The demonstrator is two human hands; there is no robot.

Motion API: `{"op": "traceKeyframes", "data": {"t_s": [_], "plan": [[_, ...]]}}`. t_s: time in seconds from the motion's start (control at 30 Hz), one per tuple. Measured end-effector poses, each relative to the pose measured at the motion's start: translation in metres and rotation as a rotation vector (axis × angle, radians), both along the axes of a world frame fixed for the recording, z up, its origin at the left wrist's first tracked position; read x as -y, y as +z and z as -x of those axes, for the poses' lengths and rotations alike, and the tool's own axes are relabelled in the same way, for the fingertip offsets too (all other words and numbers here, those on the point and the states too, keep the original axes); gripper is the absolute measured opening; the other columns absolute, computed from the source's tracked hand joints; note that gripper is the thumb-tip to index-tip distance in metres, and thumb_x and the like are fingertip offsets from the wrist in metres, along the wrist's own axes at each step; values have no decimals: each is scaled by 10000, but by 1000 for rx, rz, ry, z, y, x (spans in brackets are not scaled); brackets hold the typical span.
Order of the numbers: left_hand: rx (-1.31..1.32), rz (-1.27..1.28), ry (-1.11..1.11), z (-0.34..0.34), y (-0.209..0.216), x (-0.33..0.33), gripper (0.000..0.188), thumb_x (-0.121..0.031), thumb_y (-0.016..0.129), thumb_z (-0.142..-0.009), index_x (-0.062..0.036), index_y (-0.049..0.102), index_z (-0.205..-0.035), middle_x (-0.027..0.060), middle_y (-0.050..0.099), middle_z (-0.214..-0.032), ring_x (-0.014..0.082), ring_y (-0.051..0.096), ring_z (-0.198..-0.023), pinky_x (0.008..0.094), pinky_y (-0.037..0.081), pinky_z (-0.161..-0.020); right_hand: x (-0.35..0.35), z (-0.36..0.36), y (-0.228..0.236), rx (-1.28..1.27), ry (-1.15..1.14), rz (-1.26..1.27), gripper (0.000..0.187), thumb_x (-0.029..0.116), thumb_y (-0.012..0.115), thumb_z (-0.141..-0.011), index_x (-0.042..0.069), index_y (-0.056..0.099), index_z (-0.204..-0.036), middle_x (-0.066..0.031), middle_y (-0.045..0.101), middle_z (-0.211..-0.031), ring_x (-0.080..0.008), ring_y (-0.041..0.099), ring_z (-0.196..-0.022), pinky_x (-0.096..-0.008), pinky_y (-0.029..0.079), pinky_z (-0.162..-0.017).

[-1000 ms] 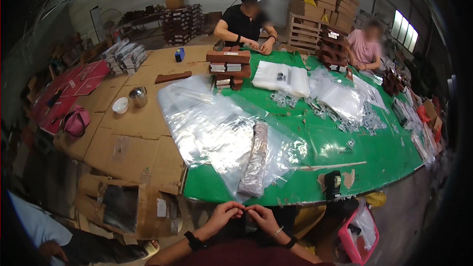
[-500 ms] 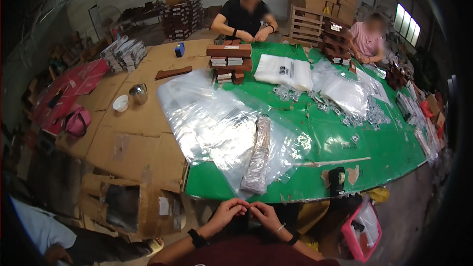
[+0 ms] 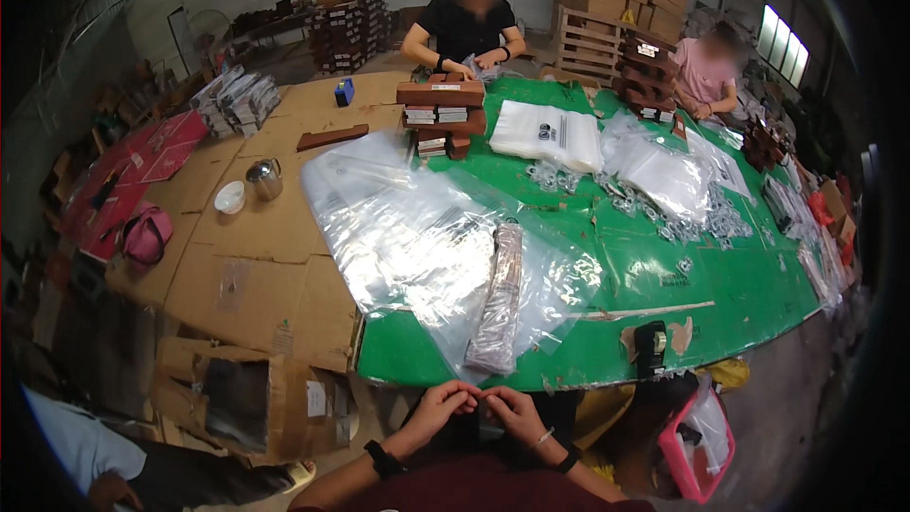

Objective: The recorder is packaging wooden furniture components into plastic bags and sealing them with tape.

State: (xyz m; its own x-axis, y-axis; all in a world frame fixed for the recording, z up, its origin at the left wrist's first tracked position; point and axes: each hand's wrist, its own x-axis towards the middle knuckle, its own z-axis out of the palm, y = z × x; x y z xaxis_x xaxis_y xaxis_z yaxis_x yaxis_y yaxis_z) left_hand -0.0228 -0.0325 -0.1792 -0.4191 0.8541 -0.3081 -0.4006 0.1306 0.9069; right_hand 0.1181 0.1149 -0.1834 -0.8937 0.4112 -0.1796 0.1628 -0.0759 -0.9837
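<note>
One person in a light blue top (image 3: 90,446) shows at the lower left rim. Next comes a pink pouch (image 3: 147,235), then a white bowl (image 3: 229,199) just beside a metal pitcher (image 3: 264,180), both on brown cardboard (image 3: 270,237) covering that side of the table. Below the table edge there is a cardboard box (image 3: 180,389) with a dark opening. Large clear plastic sheets (image 3: 374,237) spread from the cardboard onto the green tabletop (image 3: 607,356). Behind them stands a stack of reddish-brown blocks (image 3: 441,95).

At the near edge, the left hand (image 3: 442,410) has its thumb and fingertips drawn together. A long, clear-wrapped bundle (image 3: 495,308) lies lengthwise on the plastic, just beyond the hands. The right hand (image 3: 513,414) is bent the same way, its fingertips close against the left's; whether either pinches anything, I cannot tell.

Farther right are a pile of translucent bags (image 3: 547,136), scattered small rings (image 3: 555,177), a black tape dispenser (image 3: 650,349) by the edge and, lower, a pink bin (image 3: 675,460) holding clear plastic.
</note>
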Motion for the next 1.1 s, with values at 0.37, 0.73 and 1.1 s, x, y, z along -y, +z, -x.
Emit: {"op": "traceKeyframes", "data": {"t_s": [0.37,0.73,1.1], "plan": [[-4,-21,-5,0,0,0,224,-132,489,-1028,-25,649,-1144,14,665,-959,73,623,-890,219,500,-820,1,0,1,9,-6,0,199,157,564,-1000,27,675,-1102,11,644,-781,-47,587,-724,-208,467,-654],[10,-15,3,4,0,-4,220,-126,502,-1025,-16,647,-1148,32,672,-969,93,635,-906,238,517,-839,-4,4,-2,3,-5,9,202,159,572,-996,27,683,-1101,0,649,-762,-58,608,-695,-220,497,-645],[-7,13,36,3,22,0,247,-184,491,-1042,-20,649,-1137,11,656,-932,71,606,-844,216,492,-783,-1,-5,19,-16,30,8,221,179,546,-1011,33,687,-1099,0,630,-752,-63,594,-707,-219,477,-653]]}}
